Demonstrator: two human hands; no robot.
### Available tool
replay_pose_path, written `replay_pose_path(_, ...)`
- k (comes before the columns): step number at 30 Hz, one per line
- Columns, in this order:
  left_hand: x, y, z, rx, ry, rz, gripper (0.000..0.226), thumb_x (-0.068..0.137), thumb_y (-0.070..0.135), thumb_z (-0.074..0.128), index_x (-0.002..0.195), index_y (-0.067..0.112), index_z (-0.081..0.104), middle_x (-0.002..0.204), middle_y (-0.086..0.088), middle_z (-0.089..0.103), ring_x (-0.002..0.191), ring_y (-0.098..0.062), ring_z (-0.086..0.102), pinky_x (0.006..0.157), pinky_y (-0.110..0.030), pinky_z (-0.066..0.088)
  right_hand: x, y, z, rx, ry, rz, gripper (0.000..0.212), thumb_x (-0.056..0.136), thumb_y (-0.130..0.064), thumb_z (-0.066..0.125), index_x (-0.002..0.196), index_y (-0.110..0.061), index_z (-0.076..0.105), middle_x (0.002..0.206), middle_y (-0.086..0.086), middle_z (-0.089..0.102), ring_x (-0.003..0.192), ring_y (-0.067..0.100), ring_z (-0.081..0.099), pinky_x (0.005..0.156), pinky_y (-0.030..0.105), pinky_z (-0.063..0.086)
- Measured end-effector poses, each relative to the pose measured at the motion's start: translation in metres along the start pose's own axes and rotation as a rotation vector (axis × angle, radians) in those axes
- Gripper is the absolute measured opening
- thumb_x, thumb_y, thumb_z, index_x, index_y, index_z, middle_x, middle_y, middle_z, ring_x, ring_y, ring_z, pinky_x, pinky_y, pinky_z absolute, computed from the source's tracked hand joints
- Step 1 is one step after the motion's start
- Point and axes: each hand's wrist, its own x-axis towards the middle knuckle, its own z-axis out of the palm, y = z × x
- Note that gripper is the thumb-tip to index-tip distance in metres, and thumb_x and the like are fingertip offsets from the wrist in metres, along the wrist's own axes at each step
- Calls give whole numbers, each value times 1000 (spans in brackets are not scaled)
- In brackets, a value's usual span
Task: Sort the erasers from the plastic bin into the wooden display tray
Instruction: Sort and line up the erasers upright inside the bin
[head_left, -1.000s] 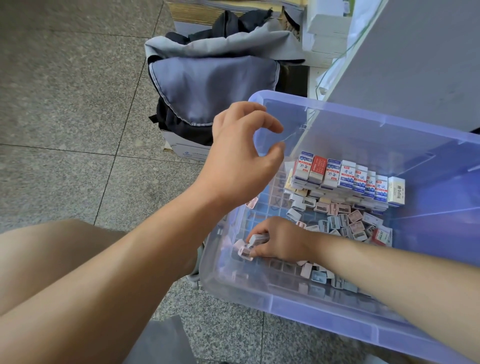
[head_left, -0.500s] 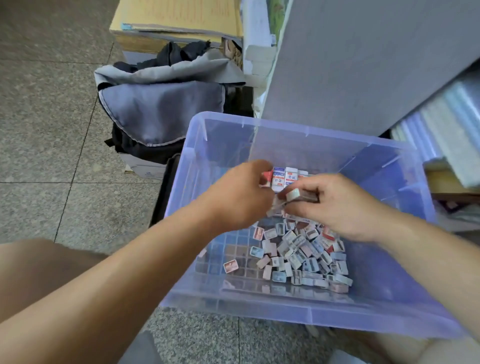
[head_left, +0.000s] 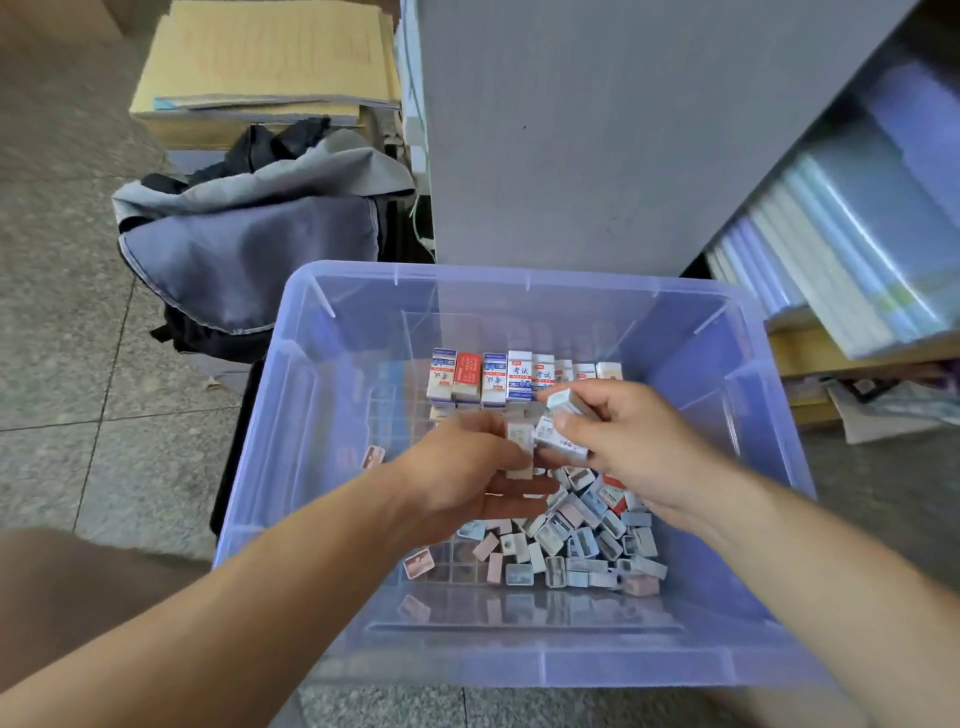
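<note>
A translucent blue plastic bin (head_left: 311, 415) stands on the floor in front of me. Inside it, a row of upright boxed erasers (head_left: 493, 376) lines the far side and several small loose erasers (head_left: 576, 540) lie heaped on the bottom. Both hands meet above the heap. My right hand (head_left: 623, 447) grips a few erasers (head_left: 563, 421) between thumb and fingers. My left hand (head_left: 467, 467) pinches one small white eraser (head_left: 519, 441) right beside them. No wooden tray is in view.
A grey and black backpack (head_left: 249, 260) lies on the tiled floor left of the bin, with a stack of cardboard (head_left: 265, 67) behind it. A grey cabinet side (head_left: 597, 130) rises behind the bin. Shelves with wrapped stationery (head_left: 857, 234) stand to the right.
My right hand rose from the bin's bottom with erasers. My left hand came down to meet it and now pinches one eraser. The view has shifted left and lower over the bin.
</note>
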Motion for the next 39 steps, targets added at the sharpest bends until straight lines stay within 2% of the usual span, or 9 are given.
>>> replay_pose_path(4, 3, -5, 1, -114, -43, 22, 31, 87, 8, 71, 118, 7, 70, 115, -15, 75, 107, -29, 73, 84, -33, 63, -3, 5, 6, -34, 36, -34, 9, 93, -21, 66, 95, -15, 72, 96, 4, 77, 100, 27, 72, 98, 58, 52)
replay_pose_path(7, 6, -10, 0, -104, 12, 58, 27, 81, 9, 74, 108, 6, 73, 106, -14, 77, 93, -22, 76, 78, -30, 63, -5, 7, 15, 72, 68, 4, 10, 97, -10, 65, 104, -18, 64, 97, 0, 79, 95, 21, 75, 93, 49, 58)
replay_pose_path(10, 9, -10, -3, -110, 61, 56, 28, 78, 14, 75, 105, 6, 75, 107, -14, 77, 95, -24, 75, 83, -33, 63, -1, 6, 15, 191, 92, 86, 14, 99, -8, 61, 112, -14, 59, 99, 2, 78, 93, 16, 75, 89, 40, 61)
replay_pose_path(15, 13, -5, -8, -90, 202, 36, 20, 97, 16, 68, 110, 1, 70, 101, -20, 76, 79, -24, 74, 64, -30, 62, 28, 18, -1, -27, 395, 127, 11, 90, -26, 77, 93, -22, 66, 95, 0, 70, 90, 22, 68, 81, 39, 58)
replay_pose_path(21, 13, -4, -11, -21, 225, 70, 20, 98, 21, 68, 108, 4, 72, 102, -19, 77, 81, -22, 75, 72, -32, 64, 61, 29, -5, -154, 529, 147, 28, 78, -34, 86, 82, -25, 60, 87, -2, 69, 83, 21, 69, 79, 44, 59)
replay_pose_path(28, 14, -5, -12, 17, 213, 84, 20, 99, 15, 66, 112, 1, 71, 101, -16, 78, 84, -22, 75, 72, -30, 63, 75, 35, -3, -322, 459, 91, 21, 90, -17, 71, 75, -30, 65, 85, -3, 73, 81, 22, 73, 78, 45, 62)
replay_pose_path(32, 16, -5, -13, 26, 230, 94, 16, 98, 9, 66, 112, 2, 70, 101, -17, 77, 87, -24, 76, 75, -31, 63, 49, 12, -1, -353, 426, 71, 17, 96, -25, 62, 79, -26, 69, 83, -5, 72, 80, 20, 70, 74, 39, 59)
replay_pose_path(36, 17, -4, -10, -12, 247, 145, 16, 98, 7, 66, 111, -1, 68, 104, -23, 75, 82, -24, 73, 72, -28, 62, 10, -10, -2, -164, 66, 96, 12, 96, -28, 67, 92, -19, 72, 77, 1, 72, 58, 9, 65, 51, 25, 49)
replay_pose_path(39, 18, -5, -8, -51, 238, 180, 16, 97, 6, 67, 111, -2, 69, 106, -24, 74, 86, -25, 73, 75, -27, 61, -2, -4, -1, -96, -53, 123, 12, 91, -14, 74, 103, -12, 70, 75, 2, 73, 61, 10, 67, 55, 20, 51)
